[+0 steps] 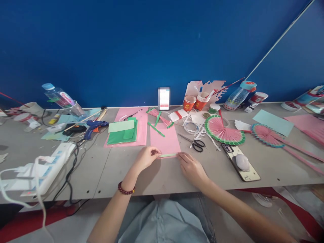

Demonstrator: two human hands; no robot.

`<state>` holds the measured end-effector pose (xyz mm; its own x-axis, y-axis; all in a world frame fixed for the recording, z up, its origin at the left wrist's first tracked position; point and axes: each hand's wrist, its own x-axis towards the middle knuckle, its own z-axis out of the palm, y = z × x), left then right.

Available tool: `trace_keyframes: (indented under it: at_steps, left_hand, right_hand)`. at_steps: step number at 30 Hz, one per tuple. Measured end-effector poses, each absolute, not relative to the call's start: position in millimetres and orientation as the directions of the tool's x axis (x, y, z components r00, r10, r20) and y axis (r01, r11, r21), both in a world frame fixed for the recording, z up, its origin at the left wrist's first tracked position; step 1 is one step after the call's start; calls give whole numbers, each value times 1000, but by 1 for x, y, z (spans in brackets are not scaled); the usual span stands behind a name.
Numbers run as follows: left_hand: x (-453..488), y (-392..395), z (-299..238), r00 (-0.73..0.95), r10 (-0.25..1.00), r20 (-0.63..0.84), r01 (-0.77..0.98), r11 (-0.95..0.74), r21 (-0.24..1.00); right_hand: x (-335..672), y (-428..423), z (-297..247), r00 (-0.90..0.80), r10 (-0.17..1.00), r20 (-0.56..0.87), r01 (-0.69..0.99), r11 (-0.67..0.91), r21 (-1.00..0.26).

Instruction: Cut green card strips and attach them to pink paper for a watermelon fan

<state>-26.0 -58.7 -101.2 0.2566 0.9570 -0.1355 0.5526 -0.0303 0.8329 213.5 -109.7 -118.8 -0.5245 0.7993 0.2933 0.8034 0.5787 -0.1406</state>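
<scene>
A pink paper sheet (165,140) lies on the grey table (106,168) in front of me. Along its near edge runs a thin light-green paper strip (167,155). My left hand (145,158) pinches the strip's left end, fingers curled together. My right hand (191,168) presses down on the strip's right end with its fingertips close together. A red bead bracelet (125,189) sits on my left wrist.
Scissors (196,143) lie just right of the sheet, with a phone (240,162) and two watermelon paper fans (224,130) beyond. Green papers (123,133) on pink paper, a blue glue gun (95,126), a power strip (44,168) with cables at left. Cups (196,101) and bottles stand along the blue wall.
</scene>
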Motion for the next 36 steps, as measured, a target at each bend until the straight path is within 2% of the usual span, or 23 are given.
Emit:
trace_keyframes:
  at_steps: [6, 17, 23, 31, 36]
  left_hand:
    - [-27, -57, -105, 245, 958, -151, 545, -7, 839]
    - [-24, -58, -103, 195, 970, -141, 581, 1, 814]
    - [-25, -59, -101, 203, 969, -142, 562, 3, 827]
    - [-25, -59, -103, 194, 972, -130, 573, -4, 820]
    - [-23, -61, -98, 179, 973, -145, 580, 15, 815]
  right_hand:
    - [205, -116, -116, -497, 808, 316, 835, 544, -76]
    - [200, -117, -119, -484, 816, 316, 846, 528, -67]
    - [196, -118, -113, -476, 814, 332, 861, 508, -10]
    - [185, -122, -111, -407, 851, 332, 898, 440, -26]
    - [185, -120, -111, -440, 837, 325, 881, 473, -25]
